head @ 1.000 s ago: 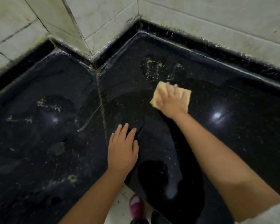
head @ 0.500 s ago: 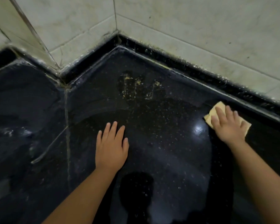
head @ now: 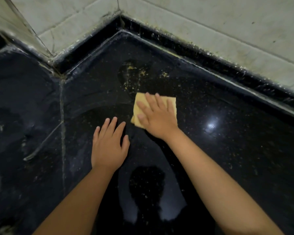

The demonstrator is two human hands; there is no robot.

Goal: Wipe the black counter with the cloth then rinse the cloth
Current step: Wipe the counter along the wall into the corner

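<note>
Right hand (head: 157,118) fingers (head: 150,100) flat on cloth (head: 171,101), counter (head: 227,150)

Both forearms were bare from wrist to the frame's lower edge, with no sleeve, watch or ring showing. The left hand (head: 109,145), toward 7 o'clock, and the right hand (head: 157,116), toward 1 o'clock, had short, plain fingernails.
</note>
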